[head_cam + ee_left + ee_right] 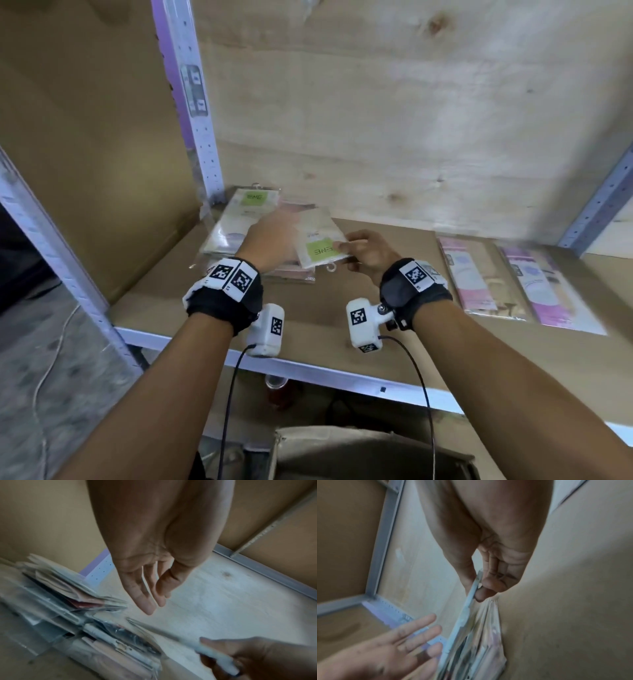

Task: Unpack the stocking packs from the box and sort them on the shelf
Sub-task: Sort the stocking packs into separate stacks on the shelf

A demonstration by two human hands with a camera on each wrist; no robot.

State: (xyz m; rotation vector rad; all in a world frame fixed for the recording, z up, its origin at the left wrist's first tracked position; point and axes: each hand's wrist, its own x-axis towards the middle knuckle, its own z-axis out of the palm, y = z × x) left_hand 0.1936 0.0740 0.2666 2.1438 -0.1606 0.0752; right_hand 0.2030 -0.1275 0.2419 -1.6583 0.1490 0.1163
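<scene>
Pack (320,244) green label, seemingly "ENE" | right hand (368,251) fingers pinch it | left hand (274,240) fingers straight, empty

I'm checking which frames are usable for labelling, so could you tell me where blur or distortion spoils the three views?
Head view: the left hand is motion-smeared, the green-labelled pack and right hand sharper, and the shelf edges bow from the wide lens. Left wrist view: the stacked packs are streaked. Right wrist view: soft throughout, stretched at the borders.
</scene>
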